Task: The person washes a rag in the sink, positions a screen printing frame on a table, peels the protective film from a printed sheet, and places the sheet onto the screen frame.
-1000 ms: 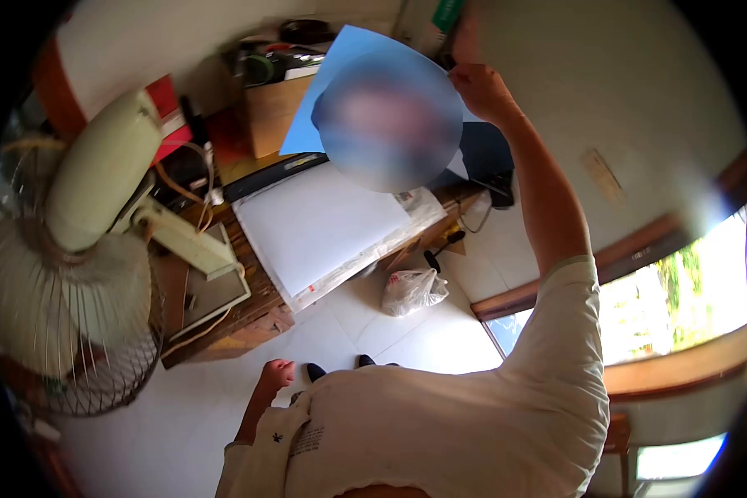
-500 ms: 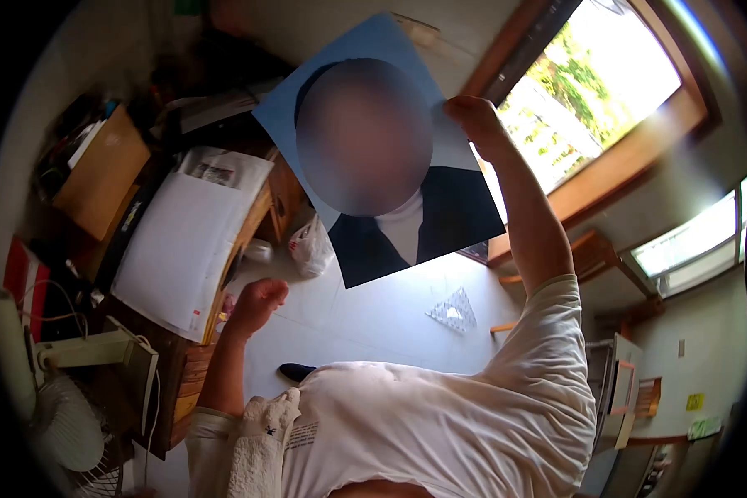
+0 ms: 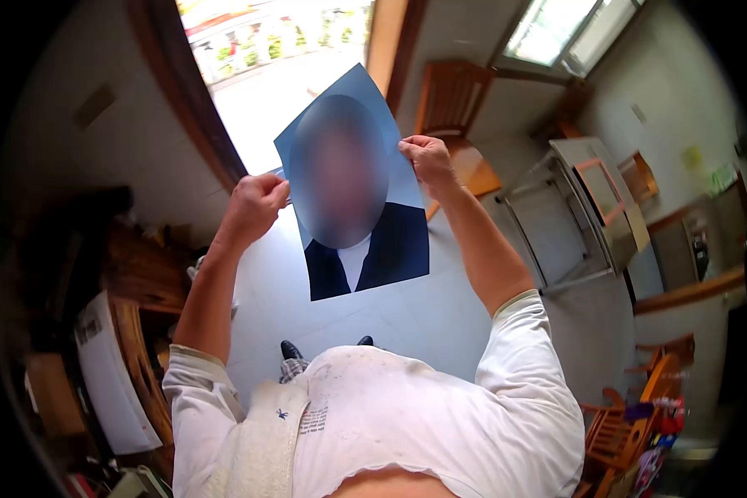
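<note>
A large portrait photo print hangs in the air in front of me, tilted, with a blue background and a dark jacket over a white top; its face area is blurred. My left hand is closed on its left edge, thumb and fingers pinched together. On the opposite edge, near the upper right, my right hand pinches the print between thumb and fingers. Both arms are stretched forward. A light towel lies over the left side of my white shirt.
Behind the print is a bright open doorway. A wooden chair stands beside it, with a metal-framed table farther right. At left is a wooden desk bearing white sheets. More wooden chairs are at lower right.
My view has turned right, toward the doorway. My left hand, free of the print before, has come up and taken its left edge. The right hand keeps hold of the print, now lower and more upright.
</note>
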The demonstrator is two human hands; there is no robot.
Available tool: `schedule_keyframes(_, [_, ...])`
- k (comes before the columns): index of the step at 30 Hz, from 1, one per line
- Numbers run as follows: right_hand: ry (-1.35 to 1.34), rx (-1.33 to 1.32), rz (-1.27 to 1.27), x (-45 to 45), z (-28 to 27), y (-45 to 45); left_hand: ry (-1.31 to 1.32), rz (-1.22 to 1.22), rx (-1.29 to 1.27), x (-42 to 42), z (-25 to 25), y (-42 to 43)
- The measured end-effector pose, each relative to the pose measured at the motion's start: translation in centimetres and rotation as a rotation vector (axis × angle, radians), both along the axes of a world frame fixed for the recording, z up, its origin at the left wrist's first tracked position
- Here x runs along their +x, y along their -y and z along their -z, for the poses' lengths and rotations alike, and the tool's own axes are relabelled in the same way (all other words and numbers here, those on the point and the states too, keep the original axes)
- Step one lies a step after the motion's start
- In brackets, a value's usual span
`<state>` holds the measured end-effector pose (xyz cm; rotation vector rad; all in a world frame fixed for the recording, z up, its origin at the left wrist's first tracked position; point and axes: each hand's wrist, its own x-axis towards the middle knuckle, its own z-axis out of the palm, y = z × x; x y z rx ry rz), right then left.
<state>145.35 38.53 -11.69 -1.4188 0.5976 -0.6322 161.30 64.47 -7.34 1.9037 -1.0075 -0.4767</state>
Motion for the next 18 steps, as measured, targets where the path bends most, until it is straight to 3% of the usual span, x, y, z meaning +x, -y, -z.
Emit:
schedule_keyframes(3, [-0.08,-0.054,0.167,-8.4,2.9,4.8,0.045,0.172,0.082,-4.8,-0.9,11.6])
schedule_keyframes(8, [-0.191,-0.033,0.539,-20.3,4.4,9.9,0.222,0.595,0.099,-12.3,2.4,31.0])
schedule_keyframes(10, [-0.204,-0.032,0.673,-23.0,4.2,9.6,0.448,0.76,-0.006,-15.9,3.1,35.2])
schedule_keyframes(13, [-0.222,-0.032,0.845,-28.6,4.8,12.5,0.349,0.994,-0.105,-23.9,4.7,43.6])
schedule_keyframes(14, [-0.244,-0.066,0.904,-30.3,5.4,14.2,0.289,1.082,0.0,-26.2,6.6,48.3])
schedule_keyframes(16, [-0.265,-0.104,1.002,-32.6,5.2,16.4,0.351,1.289,-0.073,-30.3,5.3,51.4])
schedule_keyframes(18, [-0.319,-0.196,1.087,-35.9,5.2,19.2,0.589,1.271,0.066,-36.1,3.5,53.6])
